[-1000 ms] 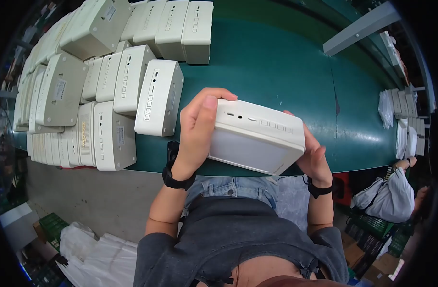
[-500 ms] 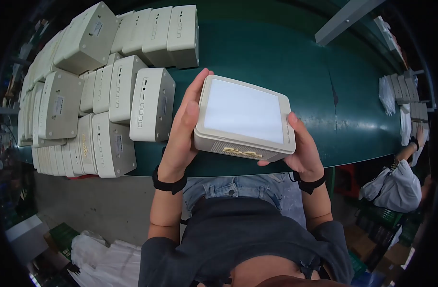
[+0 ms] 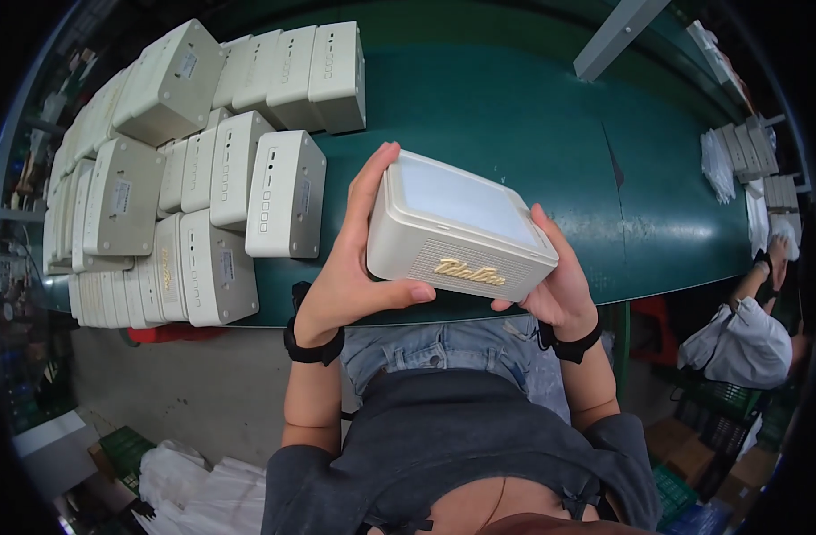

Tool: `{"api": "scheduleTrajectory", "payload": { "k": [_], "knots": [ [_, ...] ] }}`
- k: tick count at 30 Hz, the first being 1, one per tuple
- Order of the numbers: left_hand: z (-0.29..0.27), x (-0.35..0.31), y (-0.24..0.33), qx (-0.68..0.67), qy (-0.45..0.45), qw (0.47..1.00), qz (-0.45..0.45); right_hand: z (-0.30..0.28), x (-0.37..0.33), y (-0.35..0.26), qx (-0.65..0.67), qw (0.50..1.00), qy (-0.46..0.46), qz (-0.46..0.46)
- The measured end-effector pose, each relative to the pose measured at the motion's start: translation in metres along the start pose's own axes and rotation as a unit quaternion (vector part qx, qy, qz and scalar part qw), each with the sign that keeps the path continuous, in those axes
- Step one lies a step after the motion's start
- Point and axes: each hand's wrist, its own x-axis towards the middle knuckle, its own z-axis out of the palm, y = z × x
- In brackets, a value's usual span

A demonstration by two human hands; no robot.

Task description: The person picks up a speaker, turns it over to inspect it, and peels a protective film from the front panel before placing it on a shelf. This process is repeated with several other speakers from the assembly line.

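Note:
Between my two hands is a cream box-shaped device (image 3: 466, 236) with a pale, screen-like panel on top. Its perforated side with raised gold lettering is tilted toward me. My left hand (image 3: 359, 254) grips the left end, thumb along the lower front and fingers up by the far corner. Around the right end closes my right hand (image 3: 559, 276), its fingertips showing above and below. The device is held over the near edge of the green table (image 3: 479, 98). Left of it, a single similar cream device (image 3: 285, 196) stands on the table, its ports and buttons facing up.
Rows of the same cream devices (image 3: 216, 276) are stacked at the left. A grey metal post (image 3: 622, 40) rises at the far right. Another person (image 3: 738, 343) works at the table's right end, near more devices (image 3: 746, 147). White sheeting (image 3: 203, 486) lies at lower left.
The device has tipped so its lettered side shows more and its panel less. My left thumb has moved from the panel's edge down onto the front side.

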Motion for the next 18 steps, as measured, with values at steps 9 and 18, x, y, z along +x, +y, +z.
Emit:
{"api": "scheduleTrajectory", "payload": {
  "k": [9,18],
  "knots": [
    [0.001,-0.008,-0.015,0.116,0.019,0.987,0.11,-0.017,-0.023,0.005,-0.325,0.943,-0.038,0.059],
    [0.03,-0.022,-0.032,-0.011,0.1,0.995,-0.029,-0.007,-0.036,0.025,-0.546,0.773,0.007,-0.322]
  ]
}}
